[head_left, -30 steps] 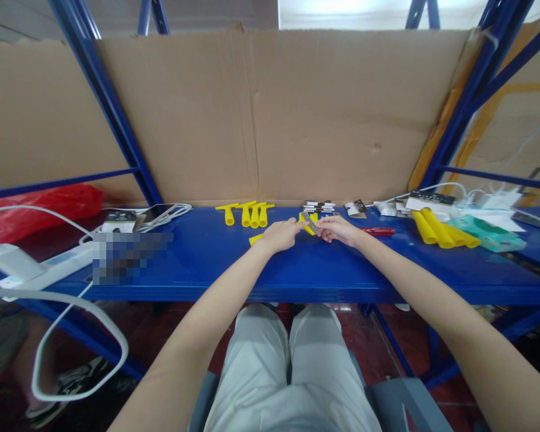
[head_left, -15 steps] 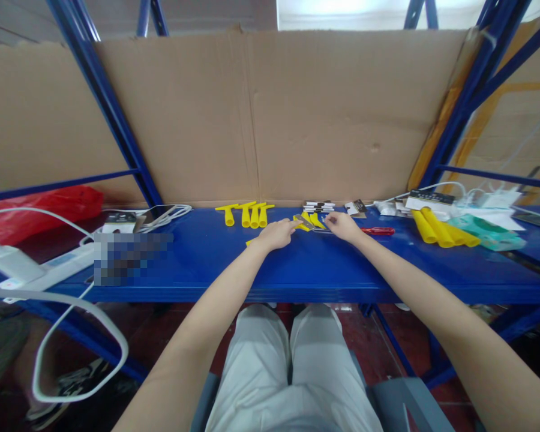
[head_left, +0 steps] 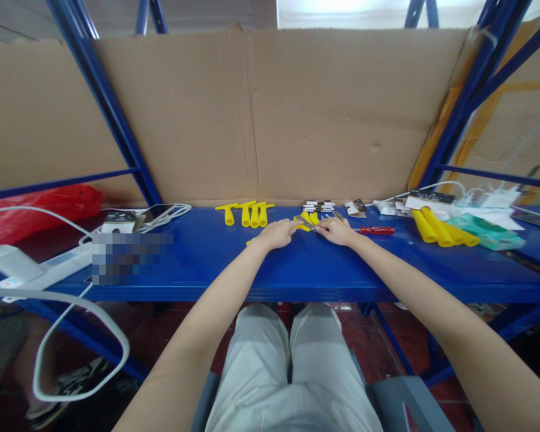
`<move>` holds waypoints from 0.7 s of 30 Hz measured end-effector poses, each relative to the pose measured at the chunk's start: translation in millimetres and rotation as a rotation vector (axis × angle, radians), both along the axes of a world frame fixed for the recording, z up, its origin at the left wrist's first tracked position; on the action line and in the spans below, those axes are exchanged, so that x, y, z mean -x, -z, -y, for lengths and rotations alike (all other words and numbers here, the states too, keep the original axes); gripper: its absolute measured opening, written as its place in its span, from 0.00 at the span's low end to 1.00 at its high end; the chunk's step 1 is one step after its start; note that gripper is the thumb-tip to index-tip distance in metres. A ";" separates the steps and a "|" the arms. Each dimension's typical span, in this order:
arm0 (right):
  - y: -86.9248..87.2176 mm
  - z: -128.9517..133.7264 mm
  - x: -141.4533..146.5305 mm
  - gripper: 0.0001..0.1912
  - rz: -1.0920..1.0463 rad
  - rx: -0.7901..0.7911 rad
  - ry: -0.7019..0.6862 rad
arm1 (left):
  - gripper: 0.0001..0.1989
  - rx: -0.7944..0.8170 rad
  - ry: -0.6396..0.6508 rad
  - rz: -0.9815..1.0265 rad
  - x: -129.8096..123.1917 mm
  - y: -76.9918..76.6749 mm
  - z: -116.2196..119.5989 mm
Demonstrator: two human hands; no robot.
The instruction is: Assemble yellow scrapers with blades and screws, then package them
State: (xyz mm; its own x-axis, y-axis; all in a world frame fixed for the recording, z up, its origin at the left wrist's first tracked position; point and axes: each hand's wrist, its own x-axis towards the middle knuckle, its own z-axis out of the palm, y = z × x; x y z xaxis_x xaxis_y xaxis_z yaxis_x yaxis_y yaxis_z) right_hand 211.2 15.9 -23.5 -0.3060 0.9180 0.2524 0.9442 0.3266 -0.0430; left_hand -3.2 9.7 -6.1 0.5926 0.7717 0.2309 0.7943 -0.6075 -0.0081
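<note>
My left hand is closed on a yellow piece with a grey metal plate on it, at the middle of the blue table. Just right of that piece, my right hand has its fingers pressed together at the plate's right end; what they hold is too small to make out. More yellow pieces lie just behind, between the hands. A red-handled screwdriver lies to the right, its shaft running toward my right hand.
Several yellow T-shaped parts stand at the back. Small black-and-white packs lie behind my hands. Yellow tubes and a green bag are at right; white cables and a red bag at left.
My right hand has moved slightly left and down, closer to the plate and my left hand. My left hand has stayed in place on the yellow piece.
</note>
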 end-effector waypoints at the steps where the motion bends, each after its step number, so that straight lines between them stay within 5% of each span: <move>1: -0.3 0.7 0.4 0.20 0.001 0.006 0.003 | 0.22 0.000 -0.002 -0.002 0.0 -0.1 0.2; 21: -5.4 2.0 -3.8 0.20 0.017 0.003 0.101 | 0.22 0.007 0.030 0.039 2.4 2.7 -5.0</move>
